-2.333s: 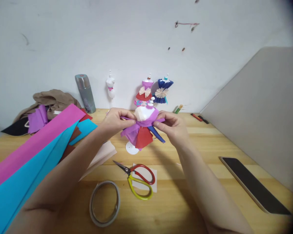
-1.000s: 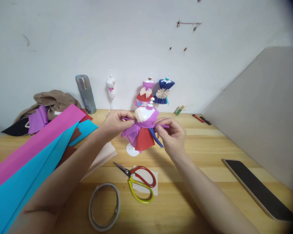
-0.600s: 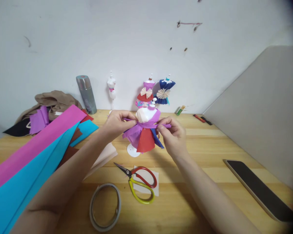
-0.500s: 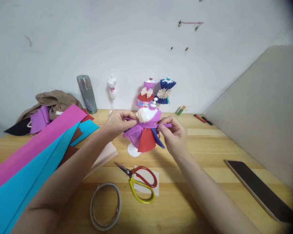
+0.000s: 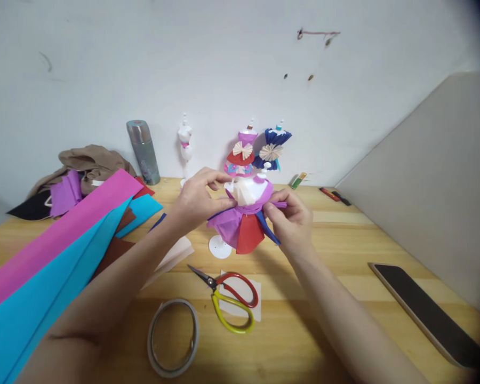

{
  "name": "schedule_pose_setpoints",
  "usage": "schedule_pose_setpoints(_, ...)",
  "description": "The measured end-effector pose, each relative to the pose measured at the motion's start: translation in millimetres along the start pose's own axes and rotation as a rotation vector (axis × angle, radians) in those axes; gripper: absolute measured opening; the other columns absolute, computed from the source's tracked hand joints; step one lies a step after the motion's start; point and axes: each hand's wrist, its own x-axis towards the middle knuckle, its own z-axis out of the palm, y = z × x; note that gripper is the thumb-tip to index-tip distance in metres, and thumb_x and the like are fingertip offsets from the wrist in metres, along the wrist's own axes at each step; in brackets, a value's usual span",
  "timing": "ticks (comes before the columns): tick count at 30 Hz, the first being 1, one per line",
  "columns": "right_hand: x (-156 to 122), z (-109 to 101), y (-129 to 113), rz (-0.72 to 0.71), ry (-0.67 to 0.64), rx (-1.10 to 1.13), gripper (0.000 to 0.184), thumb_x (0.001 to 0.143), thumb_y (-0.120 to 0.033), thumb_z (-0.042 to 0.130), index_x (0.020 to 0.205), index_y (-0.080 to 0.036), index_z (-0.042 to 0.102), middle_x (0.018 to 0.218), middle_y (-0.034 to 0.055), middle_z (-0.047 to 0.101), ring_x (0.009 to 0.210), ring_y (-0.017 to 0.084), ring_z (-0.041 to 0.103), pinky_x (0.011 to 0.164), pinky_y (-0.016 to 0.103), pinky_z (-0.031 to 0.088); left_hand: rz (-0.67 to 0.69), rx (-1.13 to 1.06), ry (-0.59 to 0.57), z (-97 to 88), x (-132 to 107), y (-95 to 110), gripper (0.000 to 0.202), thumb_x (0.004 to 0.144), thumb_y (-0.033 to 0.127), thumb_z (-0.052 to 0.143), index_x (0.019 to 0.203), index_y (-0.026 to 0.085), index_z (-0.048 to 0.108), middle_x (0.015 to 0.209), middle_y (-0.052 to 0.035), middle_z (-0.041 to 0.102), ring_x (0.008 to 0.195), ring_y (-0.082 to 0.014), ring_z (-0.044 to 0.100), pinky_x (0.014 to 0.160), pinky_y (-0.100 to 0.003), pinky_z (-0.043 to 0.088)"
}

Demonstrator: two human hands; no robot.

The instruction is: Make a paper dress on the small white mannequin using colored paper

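Small white mannequin in purple, red and blue paper dress [image 5: 248, 218]: mid-frame, tilted. Right hand [image 5: 290, 216] pinching free end of purple paper waist strip [image 5: 280, 205]. Left hand [image 5: 196, 197]: fingers spread off thumb, thumb at waist. Red-and-yellow-handled metal scissors [image 5: 227, 300] lower center on pale wooden tabletop [image 5: 360, 240].
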Motion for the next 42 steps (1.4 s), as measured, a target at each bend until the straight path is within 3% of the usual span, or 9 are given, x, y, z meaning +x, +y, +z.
schedule_pose_setpoints(4, -1, 1, -2, -0.006, 0.011, -0.038, 0.015, 0.078, -0.027, 0.073, 0.070, -0.024, 0.060, 0.064, -0.0021, 0.060, 0.058, 0.014, 0.053, 0.055, 0.027, 0.047, 0.063, 0.152, 0.145, 4.2, -12, 0, 0.018, 0.066, 0.023, 0.079, 0.074, 0.019, 0.063, 0.078, 0.0013, 0.065, 0.071, -0.0127, 0.054, 0.069, -0.025, 0.046)
schedule_pose_setpoints(7, -2, 3, -5, 0.005, -0.001, -0.053, 0.017, 0.078, -0.028, 0.073, 0.069, -0.023, 0.060, 0.064, -0.0022, 0.060, 0.058, 0.014, 0.054, 0.056, 0.028, 0.048, 0.097, 0.196, 0.168, 7.6, -22, 1, 0.005, 0.076, 0.015, 0.066, 0.075, 0.019, 0.065, 0.071, 0.0019, 0.063, 0.066, -0.0117, 0.053, 0.065, -0.025, 0.043)
schedule_pose_setpoints(12, -3, 5, -9, 0.007, -0.001, -0.017, 0.014, 0.077, -0.025, 0.073, 0.069, -0.022, 0.062, 0.065, -0.0021, 0.061, 0.056, 0.013, 0.054, 0.055, 0.027, 0.048, 0.085, 0.131, 0.109, 7.8, -29, 6, 0.033, 0.072, 0.005, 0.058, 0.097, 0.019, 0.074, 0.079, 0.0007, 0.068, 0.062, -0.0096, 0.052, 0.064, -0.023, 0.044)
schedule_pose_setpoints(18, -4, 6, -14, -0.007, -0.037, -0.008, 0.012, 0.079, -0.026, 0.072, 0.071, -0.022, 0.064, 0.080, 0.0016, 0.069, 0.060, 0.013, 0.057, 0.054, 0.027, 0.049, -0.118, -0.067, 0.072, 6.6, -24, 10, 0.038, 0.066, 0.017, 0.071, 0.104, 0.017, 0.074, 0.078, 0.0005, 0.066, 0.057, -0.0076, 0.050, 0.054, -0.020, 0.043)
schedule_pose_setpoints(23, -6, 5, -16, -0.014, -0.040, -0.048, 0.010, 0.081, -0.025, 0.070, 0.073, -0.022, 0.065, 0.082, 0.0021, 0.072, 0.066, 0.015, 0.063, 0.059, 0.029, 0.053, -0.092, -0.033, 0.030, 10.1, -26, 11, 0.045, 0.069, 0.015, 0.068, 0.114, 0.020, 0.072, 0.087, -0.0014, 0.071, 0.059, -0.0081, 0.053, 0.057, -0.021, 0.045)
schedule_pose_setpoints(30, -12, 7, -22, 0.022, -0.039, -0.025, 0.007, 0.082, -0.023, 0.069, 0.075, -0.021, 0.066, 0.085, 0.0024, 0.074, 0.070, 0.015, 0.066, 0.066, 0.030, 0.056, 0.060, 0.129, 0.263, 19.2, -38, 10, 0.044, 0.077, 0.023, 0.067, 0.120, 0.016, 0.064, 0.106, -0.0093, 0.067, 0.082, -0.0158, 0.059, 0.069, -0.027, 0.049)
schedule_pose_setpoints(33, -13, 7, -23, 0.043, -0.029, -0.011, 0.008, 0.082, -0.023, 0.070, 0.075, -0.021, 0.066, 0.094, 0.0046, 0.076, 0.075, 0.017, 0.067, 0.068, 0.031, 0.056, 0.009, 0.067, 0.214, 16.2, -31, 10, 0.038, 0.077, 0.024, 0.065, 0.115, 0.017, 0.065, 0.110, -0.0092, 0.068, 0.087, -0.0166, 0.060, 0.071, -0.028, 0.050)
schedule_pose_setpoints(37, -13, 6, -22, 0.031, -0.048, -0.029, 0.009, 0.083, -0.024, 0.069, 0.075, -0.021, 0.067, 0.099, 0.0056, 0.074, 0.080, 0.018, 0.067, 0.069, 0.031, 0.054, -0.033, 0.006, 0.141, 4.7, -12, 19, 0.063, 0.073, 0.031, 0.071, 0.134, 0.020, 0.058, 0.123, -0.0102, 0.068, 0.100, -0.0208, 0.061, 0.079, -0.031, 0.050)
schedule_pose_setpoints(42, -13, 4, -30, -0.147, -0.040, -0.202, 0.014, 0.085, -0.018, 0.066, 0.072, -0.022, 0.064, 0.073, 0.0008, 0.062, 0.070, 0.016, 0.057, 0.063, 0.030, 0.046, -0.030, -0.038, -0.092, -5.1, 9, 36, 0.088, 0.062, 0.037, 0.080, 0.143, 0.017, 0.051, 0.115, -0.0093, 0.071, 0.096, -0.0215, 0.064, 0.083, -0.031, 0.050)
